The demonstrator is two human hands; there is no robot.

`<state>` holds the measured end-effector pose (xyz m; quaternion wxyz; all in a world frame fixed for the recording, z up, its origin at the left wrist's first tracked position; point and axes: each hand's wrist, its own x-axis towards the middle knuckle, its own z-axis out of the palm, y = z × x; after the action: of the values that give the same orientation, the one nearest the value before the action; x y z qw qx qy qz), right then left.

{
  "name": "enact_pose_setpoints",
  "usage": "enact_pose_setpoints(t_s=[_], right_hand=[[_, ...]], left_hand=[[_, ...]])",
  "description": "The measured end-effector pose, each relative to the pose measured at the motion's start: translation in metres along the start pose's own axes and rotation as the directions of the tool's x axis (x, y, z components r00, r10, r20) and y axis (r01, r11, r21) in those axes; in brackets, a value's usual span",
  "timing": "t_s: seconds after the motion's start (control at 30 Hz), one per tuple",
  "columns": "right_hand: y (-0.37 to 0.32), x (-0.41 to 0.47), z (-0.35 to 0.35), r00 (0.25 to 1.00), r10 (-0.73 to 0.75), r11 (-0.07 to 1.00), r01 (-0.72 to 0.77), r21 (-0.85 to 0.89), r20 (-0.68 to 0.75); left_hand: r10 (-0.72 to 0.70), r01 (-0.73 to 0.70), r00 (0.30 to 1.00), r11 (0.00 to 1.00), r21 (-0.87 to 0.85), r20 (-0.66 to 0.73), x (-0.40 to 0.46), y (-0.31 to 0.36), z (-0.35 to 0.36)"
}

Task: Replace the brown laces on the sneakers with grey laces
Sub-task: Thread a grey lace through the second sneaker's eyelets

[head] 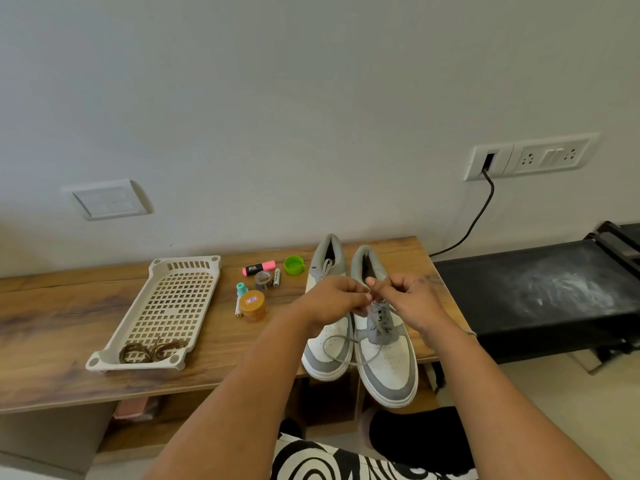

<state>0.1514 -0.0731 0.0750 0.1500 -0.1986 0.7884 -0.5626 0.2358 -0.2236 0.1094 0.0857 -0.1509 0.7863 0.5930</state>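
While toes overhang the table [52,375] edge, both hands — left [334,299], right [410,299] — pinch grey lace [341,341].

A wooden table [69,323] is seen across the lower left of the frame. Near its middle, a pink highlighter [258,268], a green cap [293,265], a roll of tape [263,280], a teal-capped bottle [241,289] and a brown-lidded jar [253,306] are grouped. A switch panel [531,156] with a black cable [476,220] is mounted at the right, above a black bench [540,292].
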Motion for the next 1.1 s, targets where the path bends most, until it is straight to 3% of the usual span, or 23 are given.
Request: enact_pose_setpoints(t_s=[0.1, 0.23, 0.4, 0.5, 0.6, 0.67, 0.77, 0.87, 1.1], right_hand=[[0.0, 0.001, 0.0, 0.999, 0.018, 0.999, -0.019, -0.035, -0.046], [-0.005, 0.0, -0.002, 0.993, 0.061, 0.998, -0.062, -0.008, -0.104], [0.002, 0.002, -0.012, 0.964, 0.237, 0.966, -0.247, -0.078, -0.119], [0.005, 0.003, -0.02, 0.927, 0.331, 0.928, -0.354, -0.115, -0.178], [0.011, 0.0, -0.022, 0.93, 0.201, 0.821, -0.331, -0.464, -0.307], [0.012, 0.001, -0.015, 0.955, 0.069, 0.802, -0.226, -0.553, -0.29], [0.0, 0.003, 0.001, 0.999, -0.01, 0.945, -0.002, -0.328, -0.036], [-0.009, -0.002, 0.012, 0.981, 0.065, 0.997, -0.055, -0.056, 0.184], [-0.014, -0.006, 0.007, 0.979, 0.074, 0.989, -0.097, 0.114, 0.192]], left_hand=[[-0.068, 0.069, 0.998, 0.992, -0.107, 0.011, -0.003, 0.004, -0.002], [-0.154, 0.178, 0.984, 0.902, -0.394, 0.092, -0.007, 0.007, -0.013], [-0.049, 0.092, 0.987, 0.953, -0.288, 0.152, -0.016, 0.002, -0.036], [-0.003, 0.056, 0.992, 0.902, -0.428, 0.124, -0.021, 0.0, -0.05], [0.026, 0.004, 0.999, 0.825, -0.565, 0.045, -0.021, 0.0, -0.057], [-0.005, 0.009, 1.0, 0.88, -0.475, 0.01, -0.018, -0.002, -0.054], [-0.038, 0.051, 0.998, 0.962, -0.27, 0.052, -0.012, -0.004, -0.04], [-0.034, 0.057, 0.992, 0.98, -0.191, 0.122, -0.008, -0.002, -0.026], [-0.016, 0.037, 0.993, 0.983, -0.178, 0.118, -0.003, 0.001, -0.011]])
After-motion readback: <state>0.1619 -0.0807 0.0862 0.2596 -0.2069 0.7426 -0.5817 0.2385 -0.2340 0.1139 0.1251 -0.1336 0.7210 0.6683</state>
